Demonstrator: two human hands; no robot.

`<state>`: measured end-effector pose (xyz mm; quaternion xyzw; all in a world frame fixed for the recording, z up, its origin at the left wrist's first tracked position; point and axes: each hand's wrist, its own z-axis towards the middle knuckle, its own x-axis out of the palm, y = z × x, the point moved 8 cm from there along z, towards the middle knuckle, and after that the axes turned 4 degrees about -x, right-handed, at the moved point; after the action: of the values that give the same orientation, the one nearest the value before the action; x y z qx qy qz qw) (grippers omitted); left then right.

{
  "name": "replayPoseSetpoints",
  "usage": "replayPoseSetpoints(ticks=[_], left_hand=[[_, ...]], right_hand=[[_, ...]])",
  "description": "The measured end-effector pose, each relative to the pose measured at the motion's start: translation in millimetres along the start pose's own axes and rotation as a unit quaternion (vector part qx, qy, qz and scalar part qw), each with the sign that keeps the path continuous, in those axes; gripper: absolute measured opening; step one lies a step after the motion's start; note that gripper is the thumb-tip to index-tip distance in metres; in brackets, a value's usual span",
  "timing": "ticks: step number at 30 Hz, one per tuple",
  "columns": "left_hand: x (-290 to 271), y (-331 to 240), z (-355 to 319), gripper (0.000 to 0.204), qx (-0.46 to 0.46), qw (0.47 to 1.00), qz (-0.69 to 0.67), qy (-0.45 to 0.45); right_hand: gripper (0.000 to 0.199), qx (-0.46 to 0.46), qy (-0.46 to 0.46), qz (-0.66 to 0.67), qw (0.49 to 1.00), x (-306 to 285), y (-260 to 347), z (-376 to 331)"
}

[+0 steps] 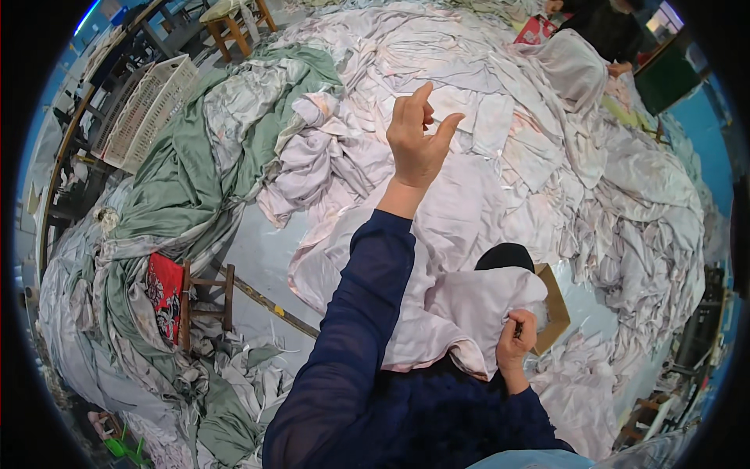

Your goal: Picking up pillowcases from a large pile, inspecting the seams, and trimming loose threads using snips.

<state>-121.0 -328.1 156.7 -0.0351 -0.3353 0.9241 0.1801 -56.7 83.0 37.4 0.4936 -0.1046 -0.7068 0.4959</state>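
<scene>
Filling most of your view, a heap of pale pinkish-white fabric (pixel 539 148) spreads ahead of you and round to your right. To your left, a crumpled length of green fabric (pixel 180 180) lies draped along the pile. The pale cloth (pixel 473 301) you are handling lies over your lap and runs forward onto the heap. Another person (pixel 601 31) in dark clothing is at the far right, with pale fabric in front of them. A white plastic basket (pixel 160 109) stands beyond the green fabric. Nearer, red patterned cloth (pixel 166 293) hangs against a wooden chair (pixel 185 306). An open cardboard box (pixel 556 309) sits just beyond your right hand (pixel 517 341), partly hidden by the lap cloth. Your left hand (pixel 422 141) is raised above the heap, thumb and forefinger spread apart, holding nothing visible. Your right hand is beside the lap cloth, fingers curled closed around a small dark object (pixel 517 330), too small to identify.
</scene>
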Motion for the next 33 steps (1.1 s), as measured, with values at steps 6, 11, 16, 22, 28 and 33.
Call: replayPoseSetpoints(ticks=[6,11,16,22,28,33], left_hand=[[1,-6,0,0.06,0.013,1.0,0.002,0.002],[2,-10,-1,0.06,0.018,1.0,-0.001,0.005],[4,-15,-1,0.06,0.025,1.0,0.004,0.01],[7,-8,-6,0.041,-0.023,0.999,-0.001,0.023],[21,23,-23,0.022,-0.153,0.98,0.083,0.092],[29,40,-31,0.021,-0.181,0.965,0.146,0.123]], right_hand=[[0.017,0.004,-0.001,-0.002,1.0,-1,-2,-1],[0.017,0.005,-0.002,0.0,1.0,-1,-3,-1],[0.017,-0.005,-0.008,0.002,1.0,-2,-2,-1],[0.016,0.008,-0.009,0.005,1.0,-2,-6,-4],[0.016,-0.003,-0.008,0.009,1.0,-2,-7,-3],[0.017,-0.01,-0.013,0.009,1.0,-4,-4,-1]])
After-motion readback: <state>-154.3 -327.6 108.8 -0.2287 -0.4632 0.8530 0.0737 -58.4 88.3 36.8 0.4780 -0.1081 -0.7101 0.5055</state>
